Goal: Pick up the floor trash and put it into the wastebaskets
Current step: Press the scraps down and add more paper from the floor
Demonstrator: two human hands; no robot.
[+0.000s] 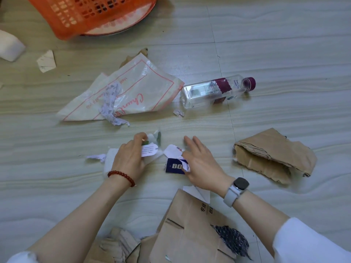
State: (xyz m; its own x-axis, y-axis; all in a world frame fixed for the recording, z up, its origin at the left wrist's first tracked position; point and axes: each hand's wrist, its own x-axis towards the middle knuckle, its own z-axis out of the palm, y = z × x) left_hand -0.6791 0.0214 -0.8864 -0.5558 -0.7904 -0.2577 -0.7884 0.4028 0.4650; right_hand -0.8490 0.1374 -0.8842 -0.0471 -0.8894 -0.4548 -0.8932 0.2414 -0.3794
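My left hand (128, 158), with a red bead bracelet, is closed on a bunch of small scraps: a white printed tag (149, 150) and clear plastic wrap (154, 138). My right hand (201, 164), with a grey watch, pinches a dark blue and white paper piece (173, 166) against the floor, fingers spread. An orange mesh wastebasket (79, 14) lies tilted at the top left. A clear plastic bottle (214, 92) with a maroon cap lies on its side above my hands. A printed plastic bag (133, 92) lies to its left.
Torn brown cardboard (273, 156) lies at the right. A brown paper bag (190, 224) and crumpled paper (117, 243) sit near my arms. White foam (9, 46) and a paper scrap (46, 61) are at the far left. A small shred (179, 112) lies below the bottle.
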